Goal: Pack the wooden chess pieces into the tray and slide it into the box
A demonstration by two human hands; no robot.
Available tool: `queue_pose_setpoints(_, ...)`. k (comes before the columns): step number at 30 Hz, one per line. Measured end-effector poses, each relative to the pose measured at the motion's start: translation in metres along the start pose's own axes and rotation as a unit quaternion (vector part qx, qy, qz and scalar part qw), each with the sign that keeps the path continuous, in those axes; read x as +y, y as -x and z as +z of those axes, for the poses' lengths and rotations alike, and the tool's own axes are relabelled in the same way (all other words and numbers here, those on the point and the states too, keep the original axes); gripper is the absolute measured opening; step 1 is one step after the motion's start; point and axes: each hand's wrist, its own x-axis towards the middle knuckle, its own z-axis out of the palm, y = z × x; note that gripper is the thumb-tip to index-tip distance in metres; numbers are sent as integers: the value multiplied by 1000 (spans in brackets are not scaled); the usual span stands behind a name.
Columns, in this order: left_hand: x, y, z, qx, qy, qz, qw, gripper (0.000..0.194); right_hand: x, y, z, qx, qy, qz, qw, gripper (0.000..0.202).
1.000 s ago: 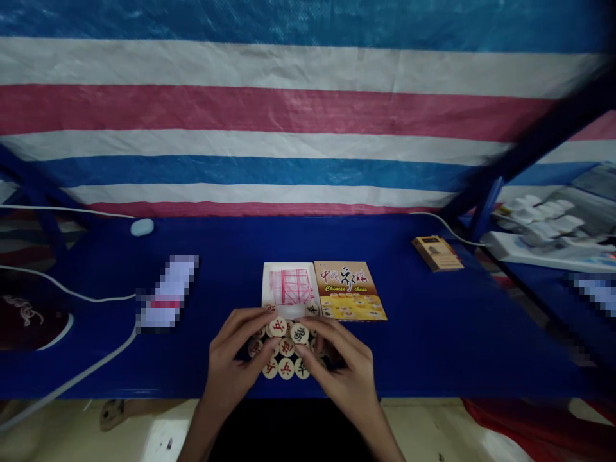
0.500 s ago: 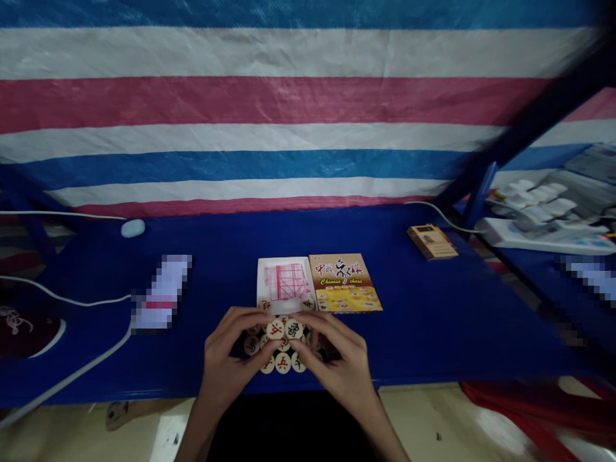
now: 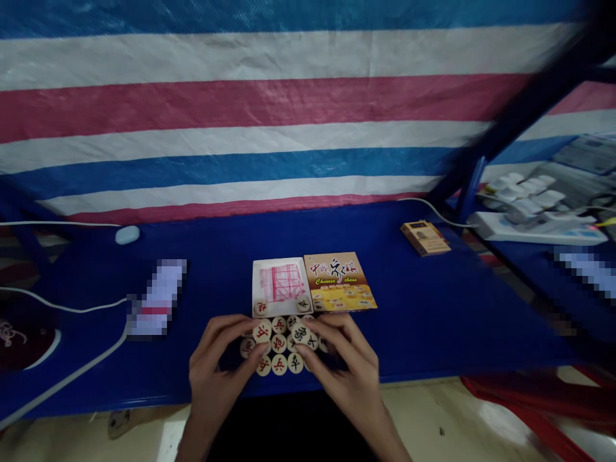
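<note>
Between the thumb and fingers of my left hand is a round Chinese chess piece with a red character. My right hand pinches another Chinese chess piece with a black character. Both are held above several more pieces laid in rows on the blue table, partly covered by my fingers. Just behind them lies a white open box with red lines inside. It has a red-marked piece and a black-marked piece at its near corners. The Chinese chess box lid lies against its right side.
A phone with a white cable lies to the left, a pale rounded case behind it. At the back right are a small cardboard pack and a power strip crowded with plugs. A striped sheet hangs behind the table.
My hands have moved apart, each carrying its chess piece, left hand leftward and right hand rightward. More of the pieces on the table show between them. The view has shifted slightly.
</note>
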Motion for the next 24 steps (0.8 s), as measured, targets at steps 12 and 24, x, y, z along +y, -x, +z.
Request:
queue_pose_setpoints(12,13,59,13,-16,-115,68,991,39,8,34,-7,-91,42,-82,992,46)
queue_pose_setpoints(24,9,55,17,-19,-146,92,985,40,10,35,-8,-130,65,-86,986,42)
